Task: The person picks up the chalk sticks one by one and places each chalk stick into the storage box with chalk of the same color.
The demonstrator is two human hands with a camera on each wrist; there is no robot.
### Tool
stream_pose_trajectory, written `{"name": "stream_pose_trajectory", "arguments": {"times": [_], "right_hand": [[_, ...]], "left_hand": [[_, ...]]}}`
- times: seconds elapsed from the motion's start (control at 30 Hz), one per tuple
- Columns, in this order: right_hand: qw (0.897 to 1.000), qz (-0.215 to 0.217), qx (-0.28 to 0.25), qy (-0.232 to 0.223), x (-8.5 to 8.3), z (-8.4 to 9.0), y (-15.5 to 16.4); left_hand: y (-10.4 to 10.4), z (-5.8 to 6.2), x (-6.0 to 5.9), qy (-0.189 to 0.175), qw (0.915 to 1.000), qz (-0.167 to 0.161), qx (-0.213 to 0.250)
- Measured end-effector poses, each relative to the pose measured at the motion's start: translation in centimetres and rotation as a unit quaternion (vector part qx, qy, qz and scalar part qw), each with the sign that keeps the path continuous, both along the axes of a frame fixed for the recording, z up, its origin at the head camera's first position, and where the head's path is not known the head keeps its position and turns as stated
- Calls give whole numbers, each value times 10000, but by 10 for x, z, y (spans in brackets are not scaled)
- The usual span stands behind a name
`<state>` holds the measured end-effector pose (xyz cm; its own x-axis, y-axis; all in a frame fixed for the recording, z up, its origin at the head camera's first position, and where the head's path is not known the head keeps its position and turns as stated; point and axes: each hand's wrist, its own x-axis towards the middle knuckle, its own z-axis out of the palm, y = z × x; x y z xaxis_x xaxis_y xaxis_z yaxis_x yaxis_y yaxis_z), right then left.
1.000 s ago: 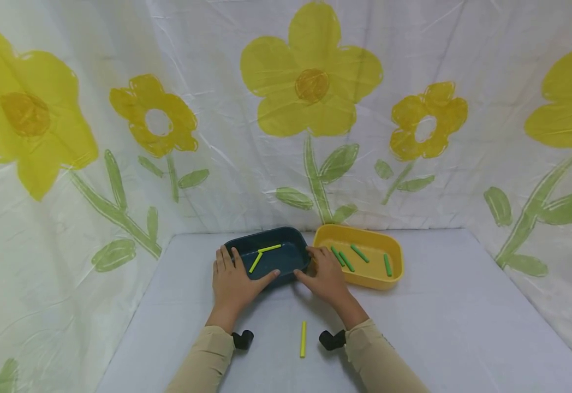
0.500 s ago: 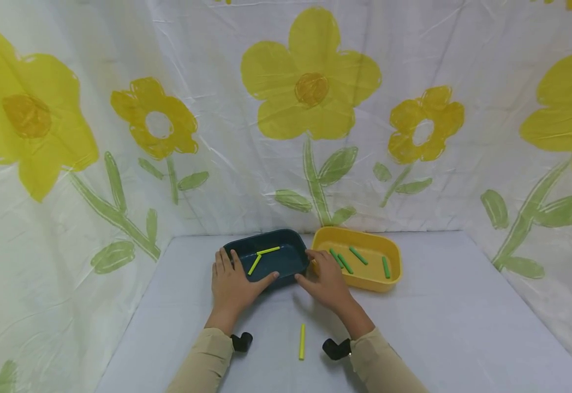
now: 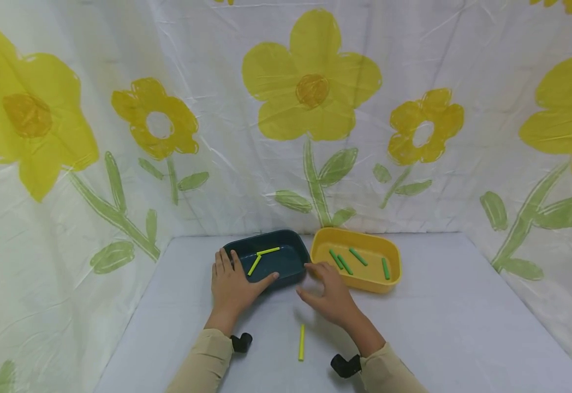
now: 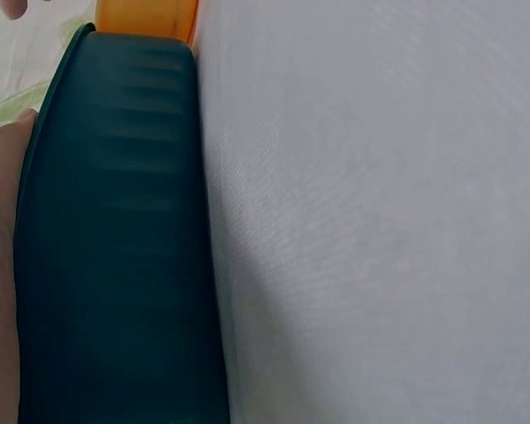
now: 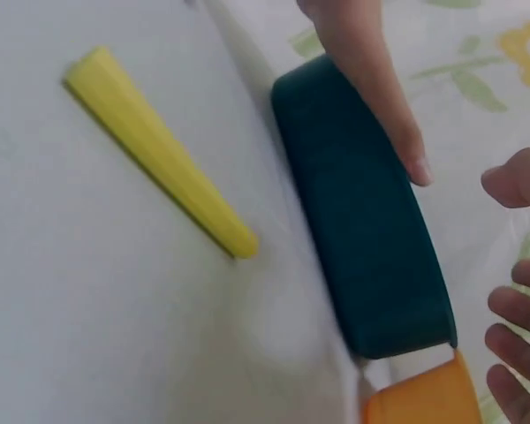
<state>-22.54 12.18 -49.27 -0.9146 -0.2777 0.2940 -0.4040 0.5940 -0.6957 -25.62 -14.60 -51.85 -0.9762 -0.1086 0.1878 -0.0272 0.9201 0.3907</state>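
Note:
My left hand (image 3: 232, 286) rests on the left front corner of a dark teal tray (image 3: 286, 262), fingers spread over its left side and thumb along the front rim. In the left wrist view the thumb (image 4: 9, 155) lies against the tray's upper edge. Two short yellow sticks (image 3: 268, 251) lie inside that tray. Off its right front corner is my right hand (image 3: 332, 295), thumb and fingers apart with nothing between them. A third yellow stick (image 3: 302, 343), slightly tapered, lies on the table between my forearms; it shows large in the right wrist view (image 5: 163, 155).
A yellow tray (image 3: 369, 285) stands right beside the teal one, with several green sticks (image 3: 358, 256) in it. Behind both trays hangs a white cloth (image 3: 246, 191) printed with yellow flowers. White cloth covers the table (image 3: 438, 327). Black wrist cameras (image 3: 242, 343) sit on both wrists.
My right hand has let go of the teal tray's right front corner and drawn back slightly toward me. The left hand and both trays stay in place; the head view has tilted slightly.

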Motion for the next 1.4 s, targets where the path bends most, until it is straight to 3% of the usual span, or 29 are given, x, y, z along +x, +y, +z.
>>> {"name": "stream_pose_trajectory", "arguments": {"times": [0.3, 0.8, 1.03, 1.4], "right_hand": [[9986, 340, 83, -400, 14, -3, 5], [9877, 768, 964, -963, 29, -8, 11], [9771, 929, 1687, -901, 31, -17, 8], [9660, 1212, 2109, -874, 39, -16, 3]], "left_hand": [[1, 2, 0, -45, 10000, 6, -14], [1, 4, 0, -36, 10000, 21, -13], [0, 1, 0, -22, 10000, 25, -33], [1, 1, 1, 8, 10000, 12, -21]]}}
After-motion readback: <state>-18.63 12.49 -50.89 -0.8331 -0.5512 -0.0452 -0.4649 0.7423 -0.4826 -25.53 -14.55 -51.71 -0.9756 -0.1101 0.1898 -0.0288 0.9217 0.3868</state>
